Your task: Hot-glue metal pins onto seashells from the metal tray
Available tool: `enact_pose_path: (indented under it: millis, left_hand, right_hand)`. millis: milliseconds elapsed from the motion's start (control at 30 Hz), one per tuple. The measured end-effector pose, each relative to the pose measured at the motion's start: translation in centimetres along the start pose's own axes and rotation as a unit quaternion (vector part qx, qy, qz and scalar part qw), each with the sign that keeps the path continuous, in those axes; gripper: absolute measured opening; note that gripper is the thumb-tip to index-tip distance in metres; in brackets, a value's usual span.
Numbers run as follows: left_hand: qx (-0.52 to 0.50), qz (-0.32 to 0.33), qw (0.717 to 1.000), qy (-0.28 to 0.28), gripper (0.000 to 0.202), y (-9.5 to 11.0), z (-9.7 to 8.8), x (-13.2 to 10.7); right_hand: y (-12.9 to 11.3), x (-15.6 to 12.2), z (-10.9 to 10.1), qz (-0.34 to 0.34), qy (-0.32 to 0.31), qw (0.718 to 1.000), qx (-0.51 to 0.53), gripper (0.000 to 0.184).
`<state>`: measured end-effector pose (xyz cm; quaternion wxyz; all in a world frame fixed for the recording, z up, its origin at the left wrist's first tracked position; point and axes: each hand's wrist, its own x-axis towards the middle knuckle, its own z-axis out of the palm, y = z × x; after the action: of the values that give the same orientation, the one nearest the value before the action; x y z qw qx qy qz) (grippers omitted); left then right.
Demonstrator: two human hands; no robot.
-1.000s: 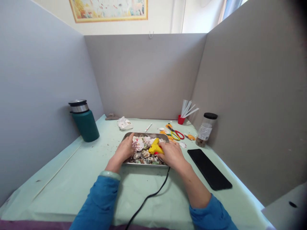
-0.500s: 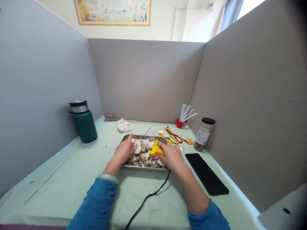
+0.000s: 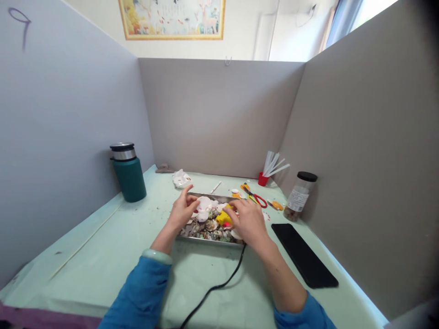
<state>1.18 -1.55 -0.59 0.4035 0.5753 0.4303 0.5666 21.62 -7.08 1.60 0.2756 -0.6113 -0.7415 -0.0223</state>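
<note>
A metal tray holds many small shells and a yellow glue gun, whose black cord runs toward me over the table. My left hand is at the tray's left side, thumb and fingertips closed on the edge of a white scallop shell. At the right side, my right hand hovers above the glue gun, fingers bent and apart; it partly covers the gun. Whether its fingertips touch the gun is hard to see. Smaller shells fill the tray's front.
Behind the tray lie crumpled white wrapping, a white pen and scissors. A red cup of glue sticks, a black-lidded jar and a black phone are on the right. A green bottle stands left.
My left hand has moved from the tray's rim inward to the white shell. My right hand has loosened from the glue gun and its fingers are raised. The view has shifted slightly left.
</note>
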Motion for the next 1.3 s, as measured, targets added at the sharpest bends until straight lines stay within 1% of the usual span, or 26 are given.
enact_pose_path:
  millis: [67,167,267,333,400,433,500,567,633,733,867,967,1100,1200,1300]
  left_hand:
    - [-0.048,-0.008,0.998,-0.036,0.069,0.4,0.5,-0.4]
    - [-0.113,-0.025,0.991,-0.068,0.073,0.8,1.0,-1.0]
    - [-0.178,-0.049,0.980,-0.080,0.072,1.0,1.1,-1.4]
    - [-0.225,-0.070,0.968,-0.084,0.068,1.1,1.1,-1.6]
    - [-0.278,-0.096,0.952,-0.086,0.058,1.2,1.1,-1.6]
    - [-0.307,-0.112,0.941,-0.087,0.050,1.2,1.1,-1.5]
    - [-0.366,-0.145,0.915,-0.088,0.030,1.0,1.1,-1.3]
    - [-0.418,-0.175,0.888,-0.083,0.021,0.7,1.0,-1.1]
    - [-0.459,-0.197,0.863,-0.073,0.023,0.5,0.9,-0.8]
    - [-0.505,-0.219,0.833,-0.055,0.028,0.2,0.7,-0.6]
    - [-0.538,-0.240,0.807,-0.036,0.032,0.3,0.6,-0.6]
    - [-0.547,-0.249,0.799,-0.023,0.032,0.4,0.6,-0.7]
    - [-0.542,-0.252,0.802,-0.008,0.029,0.4,0.5,-0.7]
    - [-0.522,-0.246,0.817,0.007,0.027,0.3,0.2,-0.5]
    - [-0.482,-0.230,0.845,0.026,0.030,0.4,-0.3,-0.3]
  right_hand:
    - [-1.3,0.5,0.0,-0.030,0.003,0.998,0.052,0.027]
    - [-2.6,1.4,0.4,-0.050,0.001,0.992,0.114,0.025]
    - [-2.6,1.9,1.2,-0.051,-0.006,0.986,0.159,0.019]
    - [-2.2,1.8,1.6,-0.050,-0.019,0.981,0.189,0.019]
    - [-1.6,1.7,2.1,-0.040,-0.027,0.974,0.219,0.020]
    - [-1.3,1.7,2.3,-0.030,-0.026,0.971,0.234,0.020]
    - [-0.9,1.7,2.6,-0.004,-0.015,0.965,0.262,0.021]
    - [-0.7,1.7,2.9,0.021,0.000,0.958,0.287,0.022]
    - [-0.5,1.9,3.1,0.039,0.011,0.952,0.305,0.022]
    - [-0.5,1.9,3.5,0.054,0.019,0.949,0.311,0.022]
    - [-0.7,1.9,3.7,0.063,0.022,0.958,0.281,0.021]
    - [-0.9,1.8,3.5,0.065,0.019,0.969,0.238,0.020]
    - [-1.1,2.1,3.5,0.065,0.007,0.983,0.174,0.020]
    - [-1.6,2.9,3.8,0.063,-0.004,0.989,0.131,0.020]
    - [-2.5,4.1,4.3,0.058,-0.005,0.993,0.104,0.021]
